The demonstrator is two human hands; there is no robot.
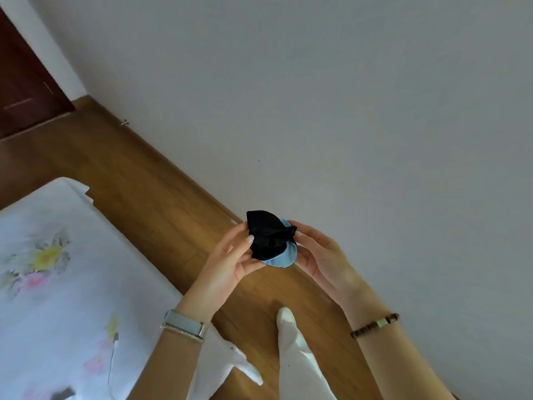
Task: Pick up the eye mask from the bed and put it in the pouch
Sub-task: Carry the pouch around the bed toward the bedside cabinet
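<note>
Both my hands hold a small bundle in the air above the wooden floor, right of the bed. The bundle is black fabric, bunched and crumpled, with a light blue rounded piece showing beneath and behind it. Which part is the eye mask and which the pouch I cannot tell. My left hand grips the black fabric's left side with thumb and fingers. My right hand pinches the bundle's right edge, where the black cloth gathers to a point.
The bed with a white floral sheet fills the lower left. Brown wooden floor runs diagonally along a plain white wall. A dark red door stands at the top left. White trouser legs and a socked foot are below my hands.
</note>
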